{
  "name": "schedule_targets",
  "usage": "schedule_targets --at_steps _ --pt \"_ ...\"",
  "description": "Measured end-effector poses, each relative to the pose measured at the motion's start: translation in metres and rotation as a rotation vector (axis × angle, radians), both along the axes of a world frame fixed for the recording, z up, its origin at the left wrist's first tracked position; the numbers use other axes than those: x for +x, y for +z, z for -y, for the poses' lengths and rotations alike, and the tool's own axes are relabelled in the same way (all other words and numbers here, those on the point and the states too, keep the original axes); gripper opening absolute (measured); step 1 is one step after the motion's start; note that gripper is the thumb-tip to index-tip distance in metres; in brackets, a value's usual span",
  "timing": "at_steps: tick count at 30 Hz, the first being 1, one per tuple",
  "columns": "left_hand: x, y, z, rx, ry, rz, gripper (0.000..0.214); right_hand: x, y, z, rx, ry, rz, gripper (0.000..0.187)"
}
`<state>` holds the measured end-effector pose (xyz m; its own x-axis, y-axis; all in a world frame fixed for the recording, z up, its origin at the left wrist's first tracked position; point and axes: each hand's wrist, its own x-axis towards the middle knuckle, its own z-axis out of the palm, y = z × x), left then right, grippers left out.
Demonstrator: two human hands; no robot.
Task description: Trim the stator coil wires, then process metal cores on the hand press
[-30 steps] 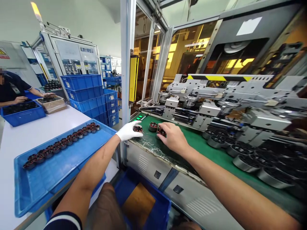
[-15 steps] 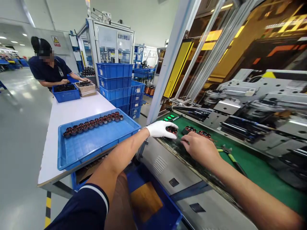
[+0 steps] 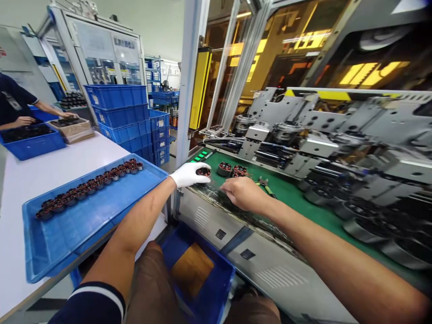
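Observation:
My left hand (image 3: 189, 175), in a white glove, grips a copper-wound motor stator (image 3: 203, 172) between thumb and fingers over the near edge of the green work surface. Just to its right is my bare right hand (image 3: 242, 192), fingers pinched together; what they hold, if anything, is too small to make out. Two more wound stators, a left one (image 3: 224, 169) and a right one (image 3: 240, 170), rest on the green mat (image 3: 286, 200) beyond my right hand. Side cutters (image 3: 266, 186) with green handles lie to the right of them.
A blue tray (image 3: 111, 202) with a double row of stators stands on the white table at left. Machine fixtures (image 3: 303, 146) line the back of the mat. Stacked blue crates (image 3: 118, 114) stand behind. A co-worker's arm (image 3: 50, 108) reaches over boxes. Below is a blue bin (image 3: 219, 274).
The view has turned right, so the tray, crates and co-worker sit further left. My left hand still grips the stator, and my right hand stays pinched beside it.

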<state>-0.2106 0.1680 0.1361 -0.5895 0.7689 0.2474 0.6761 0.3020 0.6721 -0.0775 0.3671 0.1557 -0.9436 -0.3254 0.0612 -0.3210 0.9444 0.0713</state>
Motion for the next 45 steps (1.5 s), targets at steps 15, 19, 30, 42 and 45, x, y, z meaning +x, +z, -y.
schedule_targets --at_steps 15,19,30,42,45 --pt "-0.01 0.074 -0.015 -0.35 0.003 -0.209 0.083 0.015 -0.005 -0.039 -0.264 -0.118 -0.398 0.031" --pt "-0.007 0.075 -0.072 -0.503 -0.05 -0.325 0.087 0.007 -0.016 -0.049 -0.236 -0.115 -0.395 0.024" --pt "0.016 0.067 -0.061 -0.612 -0.099 -0.375 0.06 0.011 -0.018 -0.057 -0.24 -0.233 -0.386 0.014" --pt "0.025 0.051 -0.044 -0.493 -0.065 -0.326 0.057 0.011 -0.013 -0.007 -0.316 -0.207 -0.207 0.01" --pt "0.027 0.051 -0.044 -0.479 -0.06 -0.309 0.058 0.009 -0.01 -0.008 -0.298 -0.211 -0.162 0.023"
